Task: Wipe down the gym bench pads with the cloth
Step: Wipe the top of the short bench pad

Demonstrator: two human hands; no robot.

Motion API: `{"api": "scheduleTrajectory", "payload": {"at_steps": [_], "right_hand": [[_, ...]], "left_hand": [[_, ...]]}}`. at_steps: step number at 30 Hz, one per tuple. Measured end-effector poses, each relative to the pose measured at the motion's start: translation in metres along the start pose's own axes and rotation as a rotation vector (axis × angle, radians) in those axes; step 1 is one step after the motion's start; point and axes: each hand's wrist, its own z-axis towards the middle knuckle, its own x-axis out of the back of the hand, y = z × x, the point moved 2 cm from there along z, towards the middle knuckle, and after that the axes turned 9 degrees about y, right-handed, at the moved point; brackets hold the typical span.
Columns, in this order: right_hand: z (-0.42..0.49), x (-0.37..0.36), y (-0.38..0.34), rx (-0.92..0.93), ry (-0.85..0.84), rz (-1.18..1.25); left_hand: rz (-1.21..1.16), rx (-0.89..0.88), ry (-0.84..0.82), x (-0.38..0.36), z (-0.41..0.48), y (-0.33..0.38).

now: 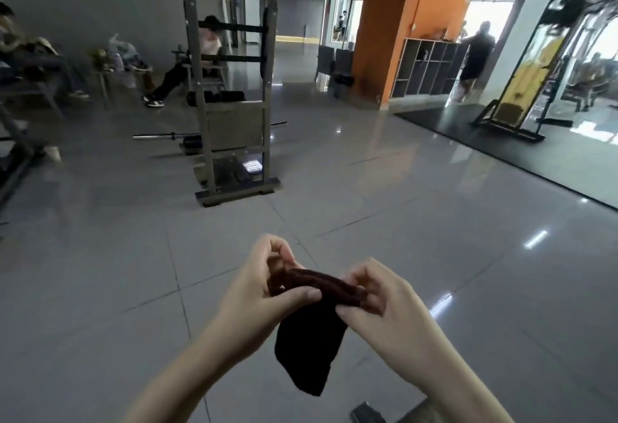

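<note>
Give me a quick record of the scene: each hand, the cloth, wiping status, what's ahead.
left hand: pinches the left end of the cloth's bunched top edge
right hand: pinches the right end of that edge
cloth: dark, hangs down between the hands above the tiled floor
wiping: not yet begun; cloth touches no pad
ahead: metal rack standing on the floor, barbell lying behind it

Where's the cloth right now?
Head view, low centre: the dark cloth hangs between the left hand and right hand, both pinching its folded top edge.

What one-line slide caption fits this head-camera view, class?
Left hand and right hand pinch a dark cloth above the glossy tiled floor, a metal rack standing beyond.
</note>
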Motion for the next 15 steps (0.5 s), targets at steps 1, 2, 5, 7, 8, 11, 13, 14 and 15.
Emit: {"api": "scheduleTrajectory", "payload": {"at_steps": [1,2,5,7,8,11,13,14,15], "right_hand": [[0.022,0.002,0.007,-0.006,-0.009,0.043],[0.046,0.006,0.014,-0.010,-0.014,0.077],[0.118,0.022,0.028,-0.021,-0.008,0.149],[0.167,0.034,0.034,-0.015,0.017,0.187],[0.190,0.042,0.036,-0.006,0.043,0.198],[0.251,0.068,0.043,0.002,0.133,0.204],[0.284,0.089,0.053,-0.008,0.206,0.173],[0.298,0.099,0.059,-0.025,0.244,0.157],[0.310,0.109,0.066,-0.047,0.284,0.146]], "left_hand": [[0.035,-0.007,-0.008,-0.004,0.024,-0.004],[0.081,-0.026,-0.007,-0.009,0.049,-0.007],[0.238,-0.130,0.008,-0.023,0.131,-0.014],[0.316,-0.166,-0.008,-0.035,0.185,-0.017],[0.335,-0.182,-0.022,-0.043,0.211,-0.016],[0.296,-0.209,-0.064,-0.070,0.281,-0.016],[0.235,-0.212,-0.105,-0.092,0.324,-0.021],[0.214,-0.214,-0.133,-0.104,0.343,-0.025],[0.189,-0.211,-0.168,-0.118,0.362,-0.030]]}}
